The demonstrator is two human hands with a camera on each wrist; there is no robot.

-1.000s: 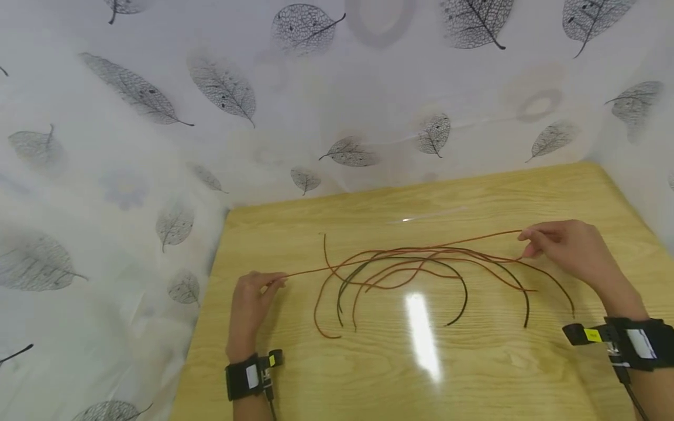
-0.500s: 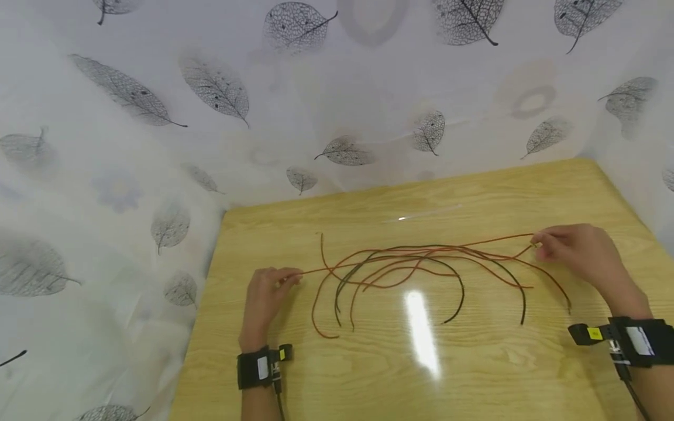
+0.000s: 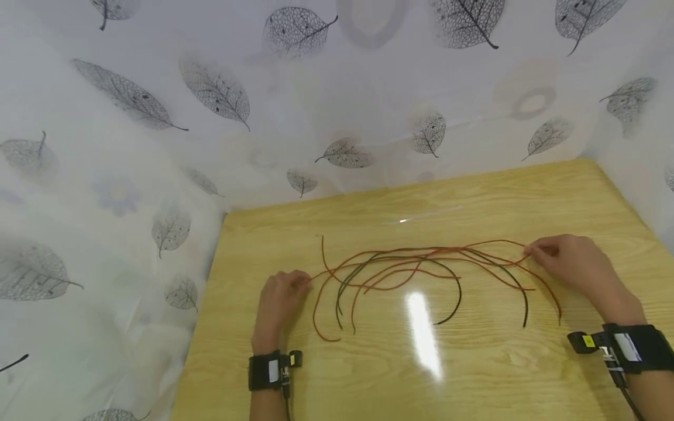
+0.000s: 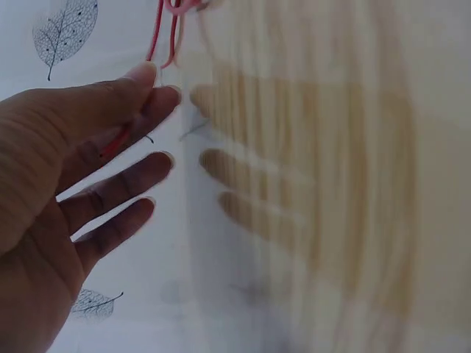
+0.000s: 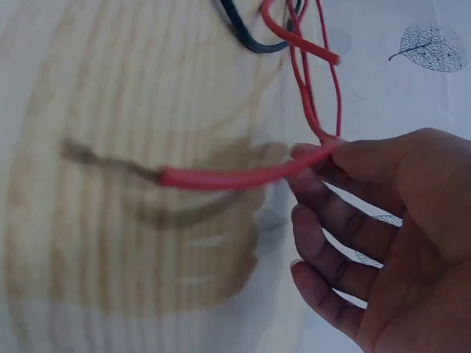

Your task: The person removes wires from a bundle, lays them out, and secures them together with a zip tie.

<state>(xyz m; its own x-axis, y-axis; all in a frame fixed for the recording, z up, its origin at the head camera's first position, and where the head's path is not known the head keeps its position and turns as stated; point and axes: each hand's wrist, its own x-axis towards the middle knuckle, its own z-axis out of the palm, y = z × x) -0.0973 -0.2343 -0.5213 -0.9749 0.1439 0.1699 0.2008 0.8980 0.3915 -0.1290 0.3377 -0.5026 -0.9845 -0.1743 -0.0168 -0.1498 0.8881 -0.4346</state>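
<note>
Several red and black electrical wires lie crossed in a loose bundle on the wooden table. My left hand [image 3: 281,304] pinches the left end of one red wire [image 4: 154,33] between thumb and index finger, the other fingers spread apart. On the opposite side of the bundle, my right hand [image 3: 579,263] pinches red wire [image 3: 489,241] between thumb and index finger. Across those fingertips in the right wrist view runs a red wire end [image 5: 221,179] with bare strands [image 5: 110,163] at its tip. Black wires [image 3: 460,292] curve through the bundle, untouched.
The light wood tabletop [image 3: 421,199] reaches back to a white leaf-patterned sheet [image 3: 368,88], which also hangs at both sides. A bright light reflection [image 3: 423,339] shows on the table before the wires. Each wrist wears a black strap [image 3: 639,346] with a small camera.
My left hand has moved right, toward the bundle. My right hand moved out to the right, then slightly back and nearer. The red wire, taut before, now bows slackly near the right hand.
</note>
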